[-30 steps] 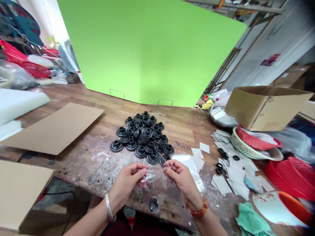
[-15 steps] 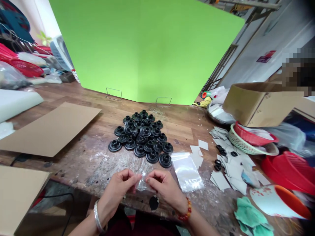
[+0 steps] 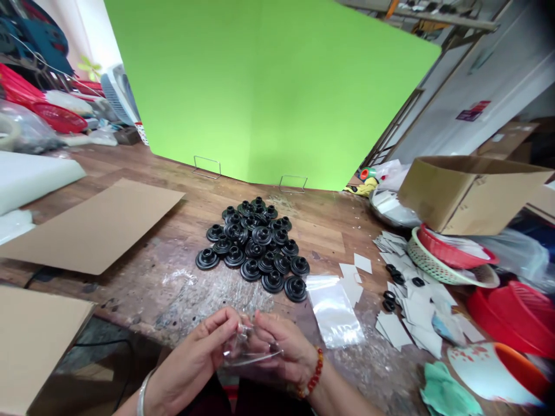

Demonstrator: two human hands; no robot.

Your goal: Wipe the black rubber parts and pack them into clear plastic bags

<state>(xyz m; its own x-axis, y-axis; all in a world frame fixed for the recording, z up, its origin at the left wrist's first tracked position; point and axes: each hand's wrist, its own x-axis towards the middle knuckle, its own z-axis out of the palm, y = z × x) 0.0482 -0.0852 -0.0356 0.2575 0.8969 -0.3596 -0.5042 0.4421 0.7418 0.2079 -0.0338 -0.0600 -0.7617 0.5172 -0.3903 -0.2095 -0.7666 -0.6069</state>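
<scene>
Between my two hands, near the table's front edge, is a small clear plastic bag (image 3: 249,353), its lower edge showing as a pale line. My left hand (image 3: 202,352) pinches the bag's upper left side between thumb and fingers. On the other side my right hand (image 3: 284,346) has its thumb on the bag and its fingers curled behind the plastic. Beyond them lies a pile of black ridged round plastic discs with raised hubs (image 3: 255,242). A stack of flat clear bags (image 3: 336,312) rests to the right of the pile.
A green board (image 3: 269,92) stands upright behind the pile on wire feet. Brown cardboard (image 3: 99,225) lies at left. At right are scattered pale cards (image 3: 414,312), black rings (image 3: 389,300), baskets (image 3: 451,260), a cardboard box (image 3: 468,190) and a green cloth (image 3: 448,390).
Both hands have drawn nearer to me and lower, and the right palm has turned upward. More of the clear bag shows between them. The view has shifted slightly.
</scene>
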